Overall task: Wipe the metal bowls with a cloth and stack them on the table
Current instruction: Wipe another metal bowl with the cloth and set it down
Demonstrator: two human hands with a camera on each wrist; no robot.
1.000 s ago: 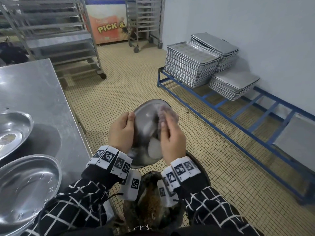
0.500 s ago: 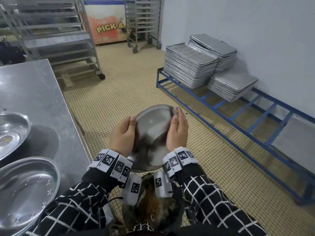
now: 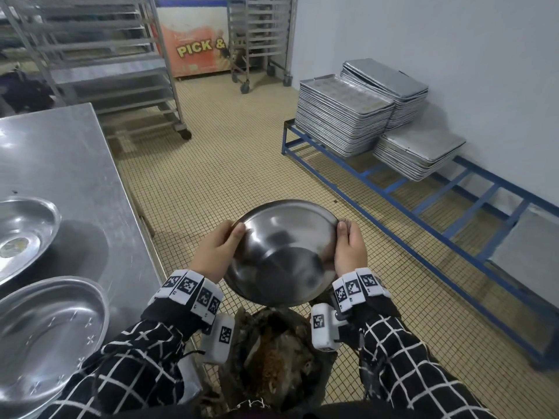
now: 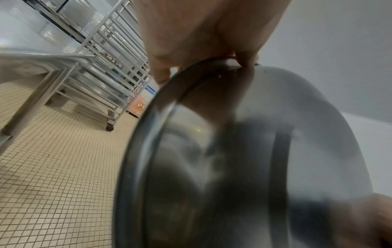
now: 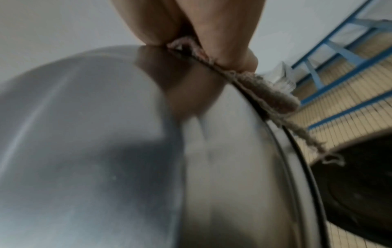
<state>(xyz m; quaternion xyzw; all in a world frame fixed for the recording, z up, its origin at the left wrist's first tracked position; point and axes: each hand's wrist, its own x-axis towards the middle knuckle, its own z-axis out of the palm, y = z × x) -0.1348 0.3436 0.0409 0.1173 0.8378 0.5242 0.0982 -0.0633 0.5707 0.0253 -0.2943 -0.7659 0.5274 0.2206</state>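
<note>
a person holds a round, shallow, shiny metal bowl (image 3: 284, 252) upright on edge over a dark bin (image 3: 272, 358) on the tiled floor, just right of the steel surface (image 3: 75, 182), w/ the inside facing them. left hand (image 3: 211, 252) fingers grasp the left rim, prob. to steady it; right hand (image 3: 349, 249) fingers pinch a frayed beige cloth (image 5: 273, 94) against the right rim, so the edge looks like the part being wiped. two more shallow metal bowls (image 3: 45, 337) lie unstacked on the surface, so stacking isn't done yet.

Both hands (image 3: 282, 252) grip a metal bowl (image 3: 284, 252) above the tiled floor (image 3: 230, 164).
</note>
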